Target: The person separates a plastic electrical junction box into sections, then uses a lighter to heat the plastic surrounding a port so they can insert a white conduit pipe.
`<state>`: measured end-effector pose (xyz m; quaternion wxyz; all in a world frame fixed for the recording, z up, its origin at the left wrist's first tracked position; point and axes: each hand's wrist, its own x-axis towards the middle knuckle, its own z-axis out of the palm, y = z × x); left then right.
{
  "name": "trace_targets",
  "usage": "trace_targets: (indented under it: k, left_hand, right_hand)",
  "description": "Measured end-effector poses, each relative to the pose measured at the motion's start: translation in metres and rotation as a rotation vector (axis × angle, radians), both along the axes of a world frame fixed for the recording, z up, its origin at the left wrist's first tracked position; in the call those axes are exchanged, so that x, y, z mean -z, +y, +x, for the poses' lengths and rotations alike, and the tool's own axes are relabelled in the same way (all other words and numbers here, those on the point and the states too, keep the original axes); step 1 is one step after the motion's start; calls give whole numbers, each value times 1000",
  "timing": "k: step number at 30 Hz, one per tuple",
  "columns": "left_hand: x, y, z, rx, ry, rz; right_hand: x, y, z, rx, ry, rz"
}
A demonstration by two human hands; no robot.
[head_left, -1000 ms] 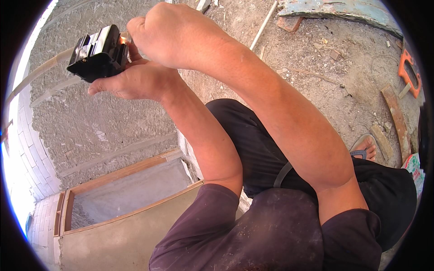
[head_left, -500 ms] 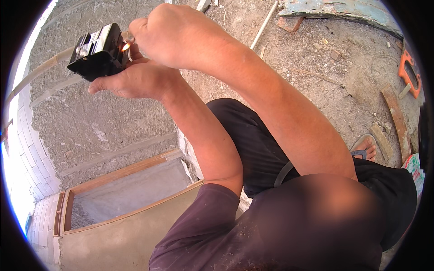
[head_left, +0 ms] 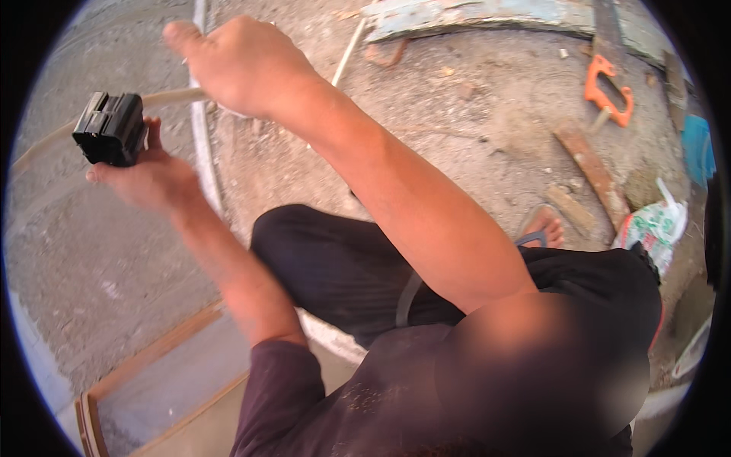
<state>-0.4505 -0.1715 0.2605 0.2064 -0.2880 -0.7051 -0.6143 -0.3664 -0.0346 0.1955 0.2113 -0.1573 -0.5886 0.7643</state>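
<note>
My left hand (head_left: 156, 179) grips a black boxy block (head_left: 110, 129) from below, its thumb along the lower edge. The block has slots and raised rails on top, much like a power tool battery pack. Up and to the right of it is my right hand (head_left: 247, 68), apart from the block. Its fingers are curled under and the thumb points away from the fist. Whatever it holds, if anything, is hidden behind the back of the hand.
A framed opening (head_left: 164, 365) lies at the lower left, by rough cement. On the dirt ground are a handsaw with an orange handle (head_left: 609, 91), a wooden board (head_left: 590, 171), a painted plank (head_left: 472, 19) and a plastic bag (head_left: 655, 228). My sandalled foot (head_left: 544, 228) is near them.
My right hand has drawn away from the block, where a small orange flame-like glow showed between the hands. That glow no longer shows. The view has shifted, with more ground visible at the right.
</note>
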Motion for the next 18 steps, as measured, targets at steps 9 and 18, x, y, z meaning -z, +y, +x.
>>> trace_targets:
  k: [9,18]
  left_hand:
    - [198,-68,-9,66,-962,-672]
    - [286,-71,51,90,-589,-973]
  right_hand:
    - [197,73,6,54,-532,355]
    - [308,100,77,-133,-922,451]
